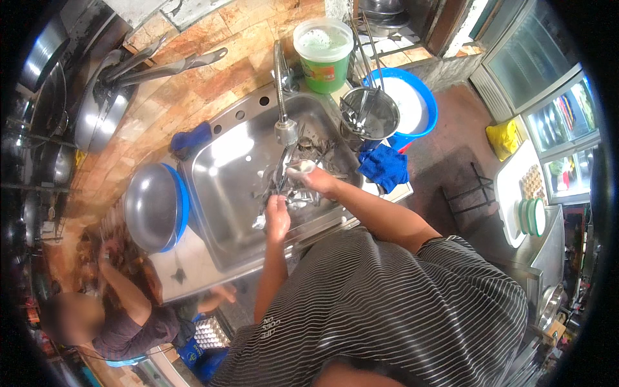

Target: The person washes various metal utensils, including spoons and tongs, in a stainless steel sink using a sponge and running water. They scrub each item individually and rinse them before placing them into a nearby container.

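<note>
My left hand (278, 220) is over the stainless steel sink (227, 193), its fingers closed around thin metal utensils (279, 180) that look like cutlery. Beside it my right hand (316, 180) reaches in from the right, close to the same utensils. Something pale, foam or a sponge, shows at its fingers; blur hides which. The flexible faucet (285, 130) hangs directly above, with water apparently running from its head. More wet metal utensils (302, 198) lie in a loose heap on the sink floor under and around both hands.
A steel pot (371, 113) with utensils, a blue tub (430, 106), a green-filled bucket (323, 58) and a blue cloth (384, 167) stand right of the sink. Large metal bowls (152, 208) lean left. Another person (135, 309) is at lower left, near egg trays (211, 333).
</note>
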The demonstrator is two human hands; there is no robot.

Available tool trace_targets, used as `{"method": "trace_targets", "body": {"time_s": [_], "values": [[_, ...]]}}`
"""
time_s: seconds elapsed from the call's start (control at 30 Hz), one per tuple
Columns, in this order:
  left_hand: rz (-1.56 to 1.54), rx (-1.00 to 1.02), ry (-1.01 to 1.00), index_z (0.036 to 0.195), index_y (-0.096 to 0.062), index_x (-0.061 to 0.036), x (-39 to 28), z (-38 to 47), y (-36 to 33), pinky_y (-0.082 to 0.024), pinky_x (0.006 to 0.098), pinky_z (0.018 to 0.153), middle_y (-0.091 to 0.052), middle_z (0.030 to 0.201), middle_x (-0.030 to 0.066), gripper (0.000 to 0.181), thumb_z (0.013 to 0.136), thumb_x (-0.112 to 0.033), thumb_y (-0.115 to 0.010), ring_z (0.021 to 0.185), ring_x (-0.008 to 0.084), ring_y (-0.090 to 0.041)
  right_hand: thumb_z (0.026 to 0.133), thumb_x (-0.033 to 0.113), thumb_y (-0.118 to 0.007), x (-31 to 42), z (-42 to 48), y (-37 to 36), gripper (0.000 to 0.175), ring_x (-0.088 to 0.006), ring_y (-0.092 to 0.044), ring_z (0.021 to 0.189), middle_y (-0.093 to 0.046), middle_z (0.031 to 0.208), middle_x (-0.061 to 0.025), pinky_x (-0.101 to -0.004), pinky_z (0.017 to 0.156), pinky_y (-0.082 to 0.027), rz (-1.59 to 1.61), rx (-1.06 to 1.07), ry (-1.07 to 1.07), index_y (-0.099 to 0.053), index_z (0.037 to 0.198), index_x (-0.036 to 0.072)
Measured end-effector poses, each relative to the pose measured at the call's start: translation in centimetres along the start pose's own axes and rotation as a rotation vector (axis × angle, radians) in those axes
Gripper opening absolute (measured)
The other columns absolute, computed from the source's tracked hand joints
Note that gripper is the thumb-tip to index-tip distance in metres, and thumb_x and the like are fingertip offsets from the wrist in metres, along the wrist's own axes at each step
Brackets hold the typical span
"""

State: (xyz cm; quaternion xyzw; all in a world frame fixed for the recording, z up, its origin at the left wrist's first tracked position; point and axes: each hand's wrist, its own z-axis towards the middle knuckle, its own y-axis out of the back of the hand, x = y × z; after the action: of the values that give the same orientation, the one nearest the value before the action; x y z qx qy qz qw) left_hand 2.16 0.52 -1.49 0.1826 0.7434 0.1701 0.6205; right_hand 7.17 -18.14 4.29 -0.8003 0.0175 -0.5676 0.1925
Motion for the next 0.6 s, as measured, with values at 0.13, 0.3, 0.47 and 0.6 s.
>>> {"method": "trace_targets", "body": {"time_s": [0.13, 0.3, 0.47, 0.6], "values": [[-0.127, 0.165, -0.042, 0.089, -0.056, -0.0005, -2.3, -0.6, -0.3, -0.041, 0.0328, 0.054, -0.048, 0.060, 0.0061, 0.032, 0.098, -0.027, -0.041, 0.054, 0.0179, -0.048, 0.087, 0.014, -0.061, 1.2, 0.2, -0.7, 0.025, -0.0125, -0.056, 0.084, -0.062, 0.094, -0.0050, -0.0281, 0.072, -0.047, -0.130, 0.073, 0.132, -0.059, 0.109, 0.003], [-0.728, 0.500, 0.335, 0.090, -0.054, -0.0038, -4.1, -1.4, 2.6, -0.023, 0.0231, 0.038, -0.034, 0.056, -0.0050, 0.033, 0.099, -0.033, -0.042, 0.041, 0.0054, -0.029, 0.081, 0.012, -0.067, 1.2, 0.9, 0.2, 0.027, -0.0124, -0.059, 0.087, -0.065, 0.098, -0.0079, -0.0277, 0.076, -0.049, -0.123, 0.194, 0.206, -0.061, 0.105, 0.001], [-0.805, 0.496, 0.383, 0.087, -0.053, -0.0027, -5.0, -1.4, 3.2, -0.017, 0.0211, 0.037, -0.031, 0.056, -0.0068, 0.035, 0.099, -0.035, -0.043, 0.042, 0.0026, -0.025, 0.077, 0.011, -0.071, 1.9, 1.3, 0.3, 0.023, -0.0125, -0.060, 0.083, -0.066, 0.094, -0.0084, -0.0272, 0.074, -0.049, -0.309, -0.022, 0.243, -0.064, 0.096, 0.000], [-0.732, 0.392, 0.393, 0.093, -0.058, -0.0015, -4.4, -1.4, 3.0, -0.023, 0.0213, 0.039, -0.035, 0.057, -0.0058, 0.034, 0.099, -0.031, -0.042, 0.044, 0.0046, -0.030, 0.081, 0.020, -0.070, 3.0, 0.3, -0.1, 0.023, -0.0130, -0.060, 0.081, -0.065, 0.093, -0.0047, -0.0283, 0.072, -0.051, 0.165, -0.207, 0.052, -0.064, 0.097, 0.005]]}}
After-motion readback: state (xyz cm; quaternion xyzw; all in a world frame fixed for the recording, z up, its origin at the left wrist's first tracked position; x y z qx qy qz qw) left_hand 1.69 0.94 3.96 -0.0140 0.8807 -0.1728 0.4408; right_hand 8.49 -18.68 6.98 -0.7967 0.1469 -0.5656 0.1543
